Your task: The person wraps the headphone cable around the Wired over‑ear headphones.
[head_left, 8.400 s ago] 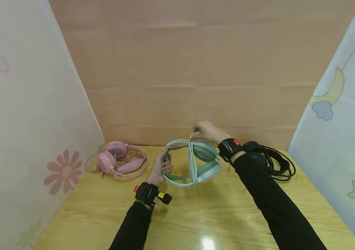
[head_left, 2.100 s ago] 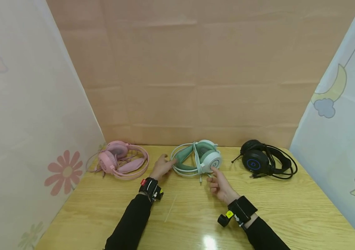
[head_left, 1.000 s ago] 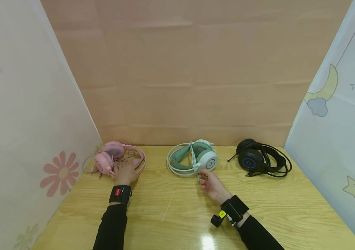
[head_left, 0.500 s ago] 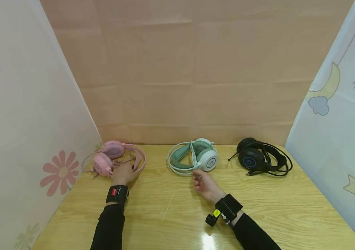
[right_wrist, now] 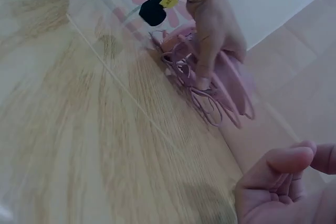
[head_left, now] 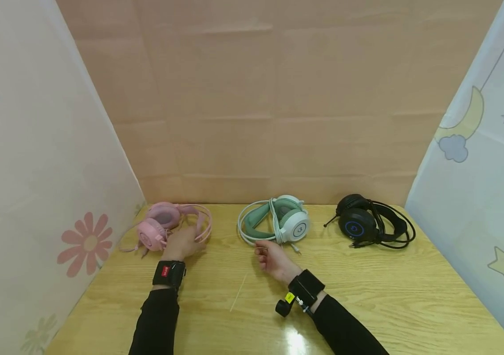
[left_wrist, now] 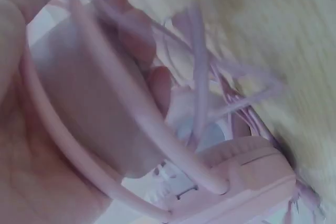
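My left hand (head_left: 180, 245) grips the headband of the pink headphones (head_left: 149, 233) at the table's back left. In the left wrist view the fingers curl behind the headband pad (left_wrist: 89, 87), and the thumb lies across the top of the band. Pink cord hangs in loose loops below it in the right wrist view. My right hand (head_left: 274, 261) is just in front of the white and green headphones (head_left: 298, 227), its fingers loosely curled with nothing between them. A white cord is wound around that middle pair, and its plug (head_left: 295, 248) lies on the table.
Black headphones (head_left: 356, 225) with a thin microphone arm lie at the back right. Brown paper (head_left: 252, 98) stands behind the wooden table (head_left: 207, 315). Patterned white sheets flank the left (head_left: 21, 197) and right sides. A thin pale line (head_left: 237, 293) runs along the tabletop.
My left hand has gone from the white and green headphones to the pink ones and now grips and shifts them. The right hand has slid left, off the middle pair, whose plug now shows.
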